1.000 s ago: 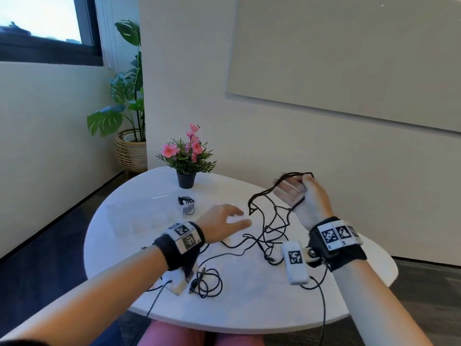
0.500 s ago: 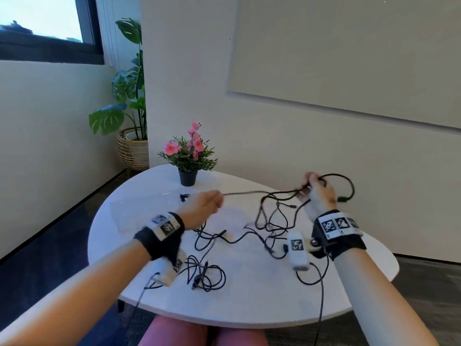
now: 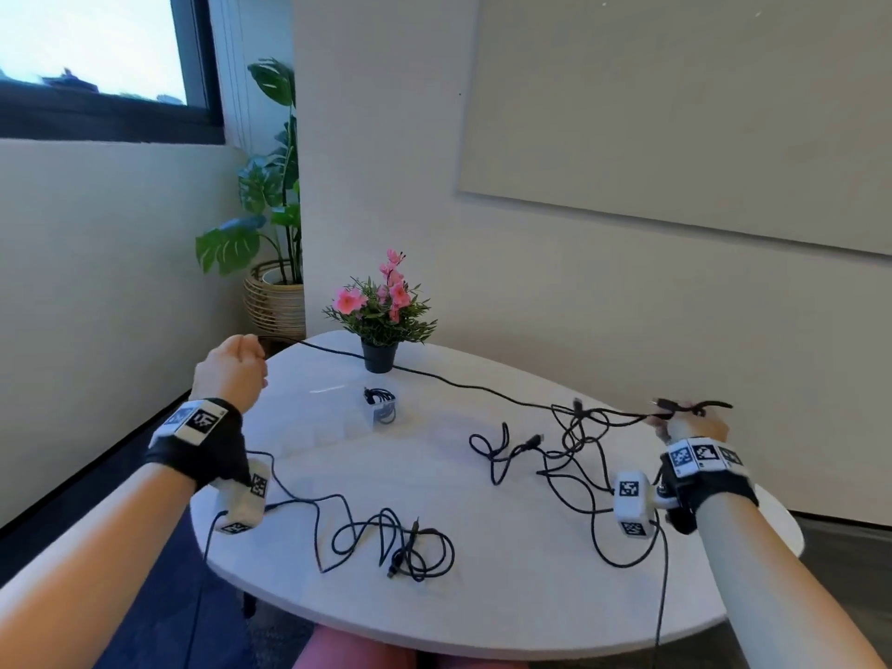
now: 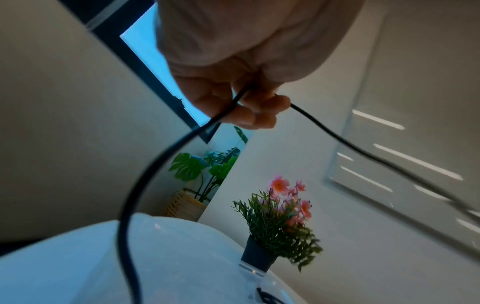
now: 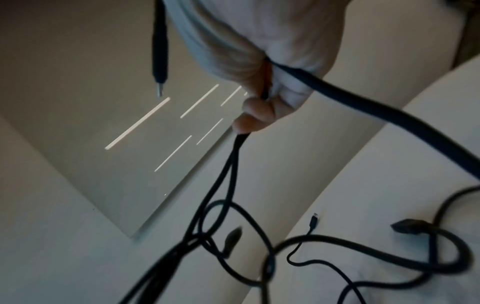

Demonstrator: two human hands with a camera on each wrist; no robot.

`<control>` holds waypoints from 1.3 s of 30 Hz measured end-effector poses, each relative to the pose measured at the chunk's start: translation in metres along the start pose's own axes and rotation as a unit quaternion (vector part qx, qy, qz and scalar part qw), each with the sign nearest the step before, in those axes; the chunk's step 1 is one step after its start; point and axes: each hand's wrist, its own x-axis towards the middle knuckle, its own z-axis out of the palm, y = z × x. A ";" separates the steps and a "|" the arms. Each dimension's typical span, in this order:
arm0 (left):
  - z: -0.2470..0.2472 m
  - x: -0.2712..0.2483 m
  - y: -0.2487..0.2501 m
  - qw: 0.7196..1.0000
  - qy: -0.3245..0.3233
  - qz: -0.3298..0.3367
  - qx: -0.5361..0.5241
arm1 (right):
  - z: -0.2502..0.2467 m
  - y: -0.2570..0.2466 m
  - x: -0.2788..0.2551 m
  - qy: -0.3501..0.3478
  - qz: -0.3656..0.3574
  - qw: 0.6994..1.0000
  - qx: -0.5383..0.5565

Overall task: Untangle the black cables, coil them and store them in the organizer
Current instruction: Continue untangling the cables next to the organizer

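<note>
One black cable point(image 3: 463, 383) stretches taut across the round white table point(image 3: 482, 605) between my hands. My left hand point(image 3: 231, 369) grips one end of it at the table's far left edge; its curled fingers point(image 4: 249, 115) clamp the cable point(image 4: 161, 164). At the right edge my right hand point(image 3: 690, 424) grips the other end point(image 5: 233, 164) with its plug point(image 5: 159, 61) sticking out. A tangle of black cables point(image 3: 569, 451) lies below that hand. Another loose cable bundle point(image 3: 396, 548) lies near the front. The clear organizer point(image 3: 338, 422) holds one coiled cable point(image 3: 381, 403).
A small potted pink flower point(image 3: 381, 321) stands at the table's far edge, just behind the taut cable. A large leafy plant in a wicker basket point(image 3: 270, 263) stands on the floor in the corner. Thin leads from the wrist cameras hang over the table's front edge.
My hands have moved far apart, left hand to the left edge, right hand to the right, and the cable is pulled straight out of the tangle. The view has dropped slightly.
</note>
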 end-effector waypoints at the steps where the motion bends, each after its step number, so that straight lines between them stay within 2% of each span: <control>1: 0.000 0.000 -0.002 0.999 0.016 -0.014 -0.024 | 0.001 0.001 0.001 0.014 0.021 1.000 0.017; 3: 0.000 0.002 -0.008 0.996 0.035 -0.044 -0.063 | -0.001 0.004 0.004 0.034 0.042 0.997 0.050; 5: 0.001 0.001 -0.010 0.991 0.040 -0.062 -0.114 | -0.002 0.007 0.002 0.021 0.052 0.995 0.088; 7: 0.005 -0.002 -0.005 0.979 0.034 -0.057 -0.195 | -0.002 0.008 -0.005 -0.017 0.055 0.995 0.087; 10: 0.019 -0.006 0.008 0.966 -0.024 -0.012 -0.257 | 0.006 0.011 -0.018 -0.091 0.095 0.982 0.137; 11: 0.026 -0.008 0.013 0.974 -0.043 0.007 -0.221 | 0.013 0.013 -0.023 -0.120 0.109 0.975 0.152; 13: 0.046 -0.019 0.024 0.995 -0.053 0.047 -0.073 | 0.028 0.015 -0.040 -0.179 0.134 0.959 0.176; 15: 0.067 -0.044 0.042 0.993 -0.066 0.094 0.032 | 0.045 0.015 -0.058 -0.227 0.151 0.940 0.206; 17: 0.086 -0.076 0.059 0.973 -0.142 0.170 0.062 | 0.058 0.012 -0.075 -0.262 0.157 0.925 0.228; 19: 0.105 -0.105 0.066 0.928 -0.266 0.241 0.100 | 0.069 0.009 -0.089 -0.291 0.155 0.914 0.237; 20: 0.114 -0.118 0.067 0.905 -0.319 0.255 0.120 | 0.073 0.008 -0.094 -0.302 0.155 0.910 0.239; 22: 0.129 -0.139 0.071 0.879 -0.398 0.226 0.131 | 0.077 0.006 -0.102 -0.319 0.154 0.904 0.241; 25: 0.143 -0.154 0.073 0.861 -0.443 0.199 0.153 | 0.075 0.006 -0.112 -0.331 0.150 0.896 0.256; 27: 0.145 -0.155 0.072 0.860 -0.476 0.158 0.096 | 0.072 0.006 -0.118 -0.332 0.123 0.897 0.263; 29: 0.143 -0.153 0.072 0.856 -0.500 0.127 0.044 | 0.069 0.008 -0.124 -0.338 0.054 0.913 0.221; 30: 0.139 -0.152 0.073 0.854 -0.498 0.144 0.054 | 0.069 0.009 -0.125 -0.347 -0.016 0.925 0.155; 31: 0.135 -0.150 0.075 0.849 -0.494 0.174 0.077 | 0.067 0.012 -0.125 -0.364 -0.112 0.924 0.046; 32: 0.131 -0.148 0.077 0.843 -0.480 0.213 0.117 | 0.066 0.015 -0.125 -0.385 -0.216 0.893 -0.091; 33: 0.125 -0.146 0.079 0.834 -0.452 0.264 0.172 | 0.066 0.019 -0.124 -0.412 -0.296 0.834 -0.216; 34: 0.119 -0.144 0.082 0.824 -0.411 0.317 0.227 | 0.066 0.024 -0.123 -0.435 -0.334 0.778 -0.305; 35: 0.114 -0.142 0.085 0.819 -0.371 0.353 0.260 | 0.065 0.028 -0.126 -0.453 -0.336 0.747 -0.353; 37: 0.105 -0.138 0.089 0.831 -0.327 0.377 0.246 | 0.065 0.039 -0.128 -0.453 -0.344 0.706 -0.421; 39: 0.099 -0.137 0.094 0.839 -0.298 0.398 0.223 | 0.067 0.043 -0.134 -0.402 -0.384 0.680 -0.478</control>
